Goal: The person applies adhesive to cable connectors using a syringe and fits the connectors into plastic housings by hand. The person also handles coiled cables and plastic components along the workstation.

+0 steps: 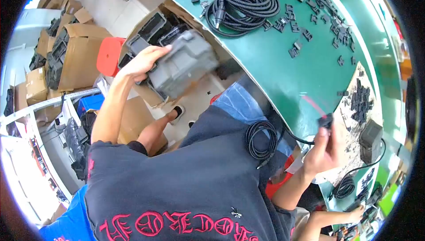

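Note:
My left hand (144,61) grips the edge of a grey moulded plastic case (183,66), blurred by motion, over a carton of similar parts. At the green table's edge, my right hand (325,148) pinches a small black connector (325,120) between thumb and fingers. A reddish wire (313,105) sticks out from the connector, smeared by motion. A black cable (301,140) runs close by my right hand, and a coil of black cable (261,141) hangs against my lap.
The green table (265,64) carries a large coil of ribbed black cable (243,4) and many scattered small black clips (290,17). A cardboard box (79,55) and a red stool (110,56) stand left. Another person's hand (354,214) shows lower right.

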The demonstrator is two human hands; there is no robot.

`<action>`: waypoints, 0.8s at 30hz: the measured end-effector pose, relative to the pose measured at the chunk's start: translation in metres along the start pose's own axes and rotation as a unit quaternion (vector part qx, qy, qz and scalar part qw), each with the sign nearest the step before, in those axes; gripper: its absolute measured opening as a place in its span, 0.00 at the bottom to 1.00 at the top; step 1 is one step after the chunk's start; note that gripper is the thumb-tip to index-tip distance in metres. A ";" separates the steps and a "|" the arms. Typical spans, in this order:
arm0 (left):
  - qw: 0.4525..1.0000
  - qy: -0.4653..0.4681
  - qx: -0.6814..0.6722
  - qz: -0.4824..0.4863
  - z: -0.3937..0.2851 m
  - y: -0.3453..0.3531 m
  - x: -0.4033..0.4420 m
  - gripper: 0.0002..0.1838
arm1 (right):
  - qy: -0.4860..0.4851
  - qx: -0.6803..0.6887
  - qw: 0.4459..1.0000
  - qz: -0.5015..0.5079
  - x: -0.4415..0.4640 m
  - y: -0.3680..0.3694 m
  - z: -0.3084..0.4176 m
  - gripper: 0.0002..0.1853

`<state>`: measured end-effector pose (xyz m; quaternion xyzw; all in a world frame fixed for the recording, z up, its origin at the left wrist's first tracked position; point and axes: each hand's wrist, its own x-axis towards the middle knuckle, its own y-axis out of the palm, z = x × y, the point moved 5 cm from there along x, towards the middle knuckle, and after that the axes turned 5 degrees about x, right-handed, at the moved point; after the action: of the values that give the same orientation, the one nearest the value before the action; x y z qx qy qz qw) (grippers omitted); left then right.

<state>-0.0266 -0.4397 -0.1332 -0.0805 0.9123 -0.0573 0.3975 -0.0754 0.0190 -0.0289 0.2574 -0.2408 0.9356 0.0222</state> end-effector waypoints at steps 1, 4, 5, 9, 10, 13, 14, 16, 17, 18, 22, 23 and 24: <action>0.999 -0.032 -0.004 0.027 -0.006 0.015 -0.013 0.23 | -0.081 0.005 0.995 0.053 0.011 0.015 0.027 0.18; 0.968 -0.077 0.026 0.238 -0.021 0.076 -0.037 0.22 | -0.174 0.074 0.969 0.161 0.016 0.044 0.054 0.23; 0.960 -0.069 0.040 0.269 -0.033 0.096 -0.048 0.22 | -0.182 0.108 0.960 0.182 0.015 0.053 0.055 0.23; 0.927 -0.121 0.129 0.332 -0.019 0.129 -0.048 0.22 | -0.201 0.136 0.937 0.250 0.010 0.064 0.063 0.23; 0.923 -0.134 0.131 0.337 -0.024 0.135 -0.052 0.22 | -0.215 0.141 0.926 0.277 0.010 0.068 0.066 0.23; 0.899 -0.141 0.066 0.408 -0.024 0.156 -0.061 0.21 | -0.238 0.152 0.901 0.330 0.005 0.073 0.066 0.23; 0.896 -0.139 0.078 0.416 -0.027 0.159 -0.065 0.20 | -0.241 0.147 0.894 0.349 0.004 0.074 0.067 0.23; 0.892 -0.123 0.092 0.424 -0.012 0.164 -0.057 0.20 | -0.245 0.143 0.886 0.367 0.002 0.076 0.066 0.23; 0.887 -0.107 0.108 0.435 -0.007 0.166 -0.056 0.20 | -0.252 0.138 0.885 0.367 0.001 0.076 0.066 0.23; 0.888 -0.108 0.107 0.434 -0.008 0.167 -0.056 0.20 | -0.259 0.133 0.883 0.367 0.001 0.076 0.065 0.23; 0.881 -0.125 0.102 0.444 -0.006 0.169 -0.060 0.22 | -0.266 0.129 0.880 0.371 0.001 0.077 0.065 0.22; 0.882 -0.121 0.085 0.447 -0.006 0.170 -0.060 0.20 | -0.269 0.120 0.882 0.368 0.001 0.076 0.064 0.22; 0.882 -0.122 0.084 0.447 -0.006 0.171 -0.061 0.20 | -0.272 0.111 0.883 0.366 0.001 0.076 0.063 0.21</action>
<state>-0.0075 -0.2604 -0.1138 0.3637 0.7873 0.0601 0.4942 -0.0585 -0.0773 -0.0143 0.3961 -0.2088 0.7911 -0.4168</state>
